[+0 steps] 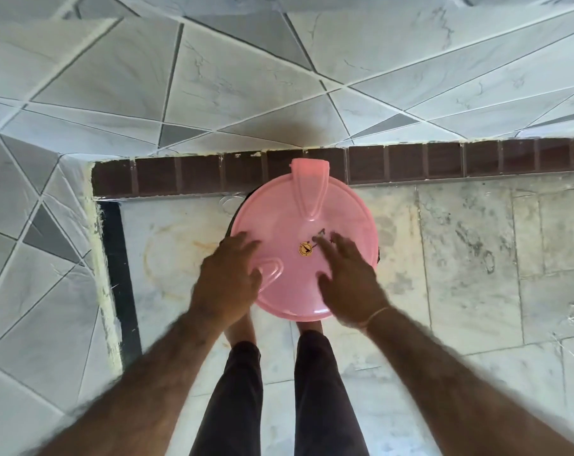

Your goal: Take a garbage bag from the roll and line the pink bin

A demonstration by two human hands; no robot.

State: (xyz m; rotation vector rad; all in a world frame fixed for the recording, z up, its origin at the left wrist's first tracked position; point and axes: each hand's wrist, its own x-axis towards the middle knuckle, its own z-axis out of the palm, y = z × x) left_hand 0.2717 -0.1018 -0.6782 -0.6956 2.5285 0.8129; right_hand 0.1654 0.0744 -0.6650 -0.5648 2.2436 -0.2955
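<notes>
The pink bin (292,205) stands on the floor against the wall, seen from straight above, with its round pink lid closed. A small round yellow sticker (306,249) sits near the lid's middle. My left hand (228,284) hovers over the lid's near left part, fingers spread, holding nothing. My right hand (349,284) is over the near right part, fingers apart and empty, with a thin band on the wrist. Both hands look blurred. No garbage bag or roll is in view.
A dark brown tile skirting (443,162) runs along the base of the grey-white tiled wall (246,77) behind the bin. A second tiled wall (32,258) closes the left side. My legs in dark trousers (318,390) stand on the marble floor (476,258) just before the bin.
</notes>
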